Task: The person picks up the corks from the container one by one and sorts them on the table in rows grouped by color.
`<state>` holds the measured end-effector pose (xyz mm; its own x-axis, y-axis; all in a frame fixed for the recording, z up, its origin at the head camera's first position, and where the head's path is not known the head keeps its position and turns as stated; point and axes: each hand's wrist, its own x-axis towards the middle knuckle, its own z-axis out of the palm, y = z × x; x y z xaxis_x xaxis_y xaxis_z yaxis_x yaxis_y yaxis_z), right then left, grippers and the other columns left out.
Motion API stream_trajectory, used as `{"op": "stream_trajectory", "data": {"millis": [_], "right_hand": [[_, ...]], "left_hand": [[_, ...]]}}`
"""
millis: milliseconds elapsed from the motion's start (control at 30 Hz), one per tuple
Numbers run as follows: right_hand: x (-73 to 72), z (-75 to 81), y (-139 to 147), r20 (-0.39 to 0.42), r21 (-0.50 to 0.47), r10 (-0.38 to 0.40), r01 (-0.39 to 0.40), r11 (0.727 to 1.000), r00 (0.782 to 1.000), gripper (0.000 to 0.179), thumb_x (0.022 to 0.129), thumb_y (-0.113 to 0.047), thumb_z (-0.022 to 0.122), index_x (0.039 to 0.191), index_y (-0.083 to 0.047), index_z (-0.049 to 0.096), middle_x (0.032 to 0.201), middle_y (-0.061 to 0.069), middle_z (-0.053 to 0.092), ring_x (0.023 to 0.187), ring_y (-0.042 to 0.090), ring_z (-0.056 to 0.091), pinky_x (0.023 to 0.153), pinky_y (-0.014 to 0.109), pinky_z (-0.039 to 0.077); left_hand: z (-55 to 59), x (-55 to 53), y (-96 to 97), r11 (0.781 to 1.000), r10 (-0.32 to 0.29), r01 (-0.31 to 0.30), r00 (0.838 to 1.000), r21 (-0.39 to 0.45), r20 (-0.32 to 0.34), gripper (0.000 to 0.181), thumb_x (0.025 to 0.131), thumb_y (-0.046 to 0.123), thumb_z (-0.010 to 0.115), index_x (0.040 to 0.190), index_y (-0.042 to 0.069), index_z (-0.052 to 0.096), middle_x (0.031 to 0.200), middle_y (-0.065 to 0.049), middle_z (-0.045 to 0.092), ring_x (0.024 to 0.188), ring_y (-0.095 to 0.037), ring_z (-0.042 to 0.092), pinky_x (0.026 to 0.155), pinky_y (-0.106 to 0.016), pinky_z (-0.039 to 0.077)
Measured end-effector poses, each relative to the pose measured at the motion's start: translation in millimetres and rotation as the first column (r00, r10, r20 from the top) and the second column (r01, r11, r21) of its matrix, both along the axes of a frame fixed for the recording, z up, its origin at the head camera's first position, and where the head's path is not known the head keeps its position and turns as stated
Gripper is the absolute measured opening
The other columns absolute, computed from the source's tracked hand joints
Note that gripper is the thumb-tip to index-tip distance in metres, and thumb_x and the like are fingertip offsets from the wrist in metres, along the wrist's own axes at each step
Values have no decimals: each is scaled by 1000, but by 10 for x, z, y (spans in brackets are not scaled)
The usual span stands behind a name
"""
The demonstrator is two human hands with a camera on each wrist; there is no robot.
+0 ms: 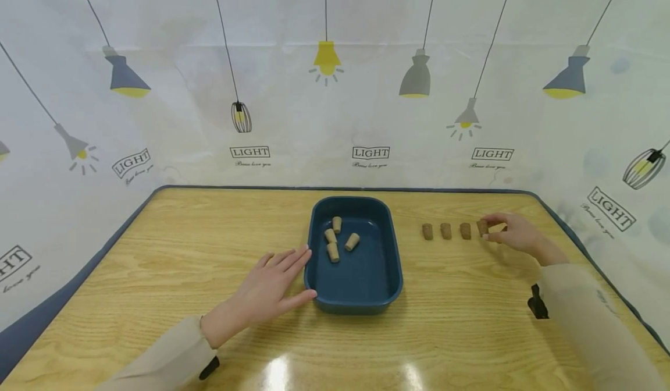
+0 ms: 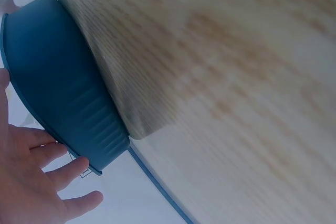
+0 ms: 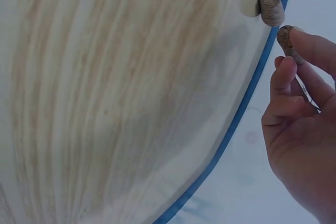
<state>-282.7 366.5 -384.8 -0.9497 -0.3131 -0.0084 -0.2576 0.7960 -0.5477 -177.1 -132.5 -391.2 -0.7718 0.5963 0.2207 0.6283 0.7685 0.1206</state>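
A blue tray [image 1: 356,308] sits mid-table, with several pale tapered corks [image 1: 352,241] lying loosely in its left half. My left hand [image 1: 269,286] rests against the tray's left rim, fingers extended and thumb near the front corner. In the left wrist view, those spread fingers [image 2: 68,174] lie along the tray's edge. To the right of the tray, three darker brown corks [image 1: 446,231] stand in a row. At the row's right end, my right hand [image 1: 515,234] pinches a fourth brown cork [image 3: 286,40] between thumb and fingers. Whether this cork touches the table I cannot tell.
The wooden table [image 1: 209,234] has a dark blue edge at the back and sides. Behind it hangs a pale backdrop [image 1: 293,100] printed with lamps. A black strap end [image 1: 537,302] hangs from the right sleeve [image 1: 581,304].
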Motion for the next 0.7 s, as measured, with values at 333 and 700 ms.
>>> {"op": "stream_trajectory", "data": {"millis": [333, 700], "right_hand": [[-59, -115, 42, -24, -13, -34, 33, 999, 999, 49, 85, -11, 56, 122, 16, 39, 112, 32, 45, 98, 42, 45, 73, 47, 40], [-120, -212, 94, 4, 14, -77, 77, 997, 997, 50, 85, -10, 56, 123, 16, 38, 113, 33, 43, 100, 46, 42, 77, 53, 38]], "left_hand": [[1, 1, -3, 1000, 4, -4, 1000, -8, 14, 73, 86, 62, 32, 140, 13, 28, 141, -2, 28, 124, -22, 32, 95, -50, 25], [-11, -3, 1, 1000, 8, -8, 1000, -11, -1, 73, 86, 62, 31, 140, 13, 28, 141, -2, 28, 123, -22, 32, 95, -50, 26]]}}
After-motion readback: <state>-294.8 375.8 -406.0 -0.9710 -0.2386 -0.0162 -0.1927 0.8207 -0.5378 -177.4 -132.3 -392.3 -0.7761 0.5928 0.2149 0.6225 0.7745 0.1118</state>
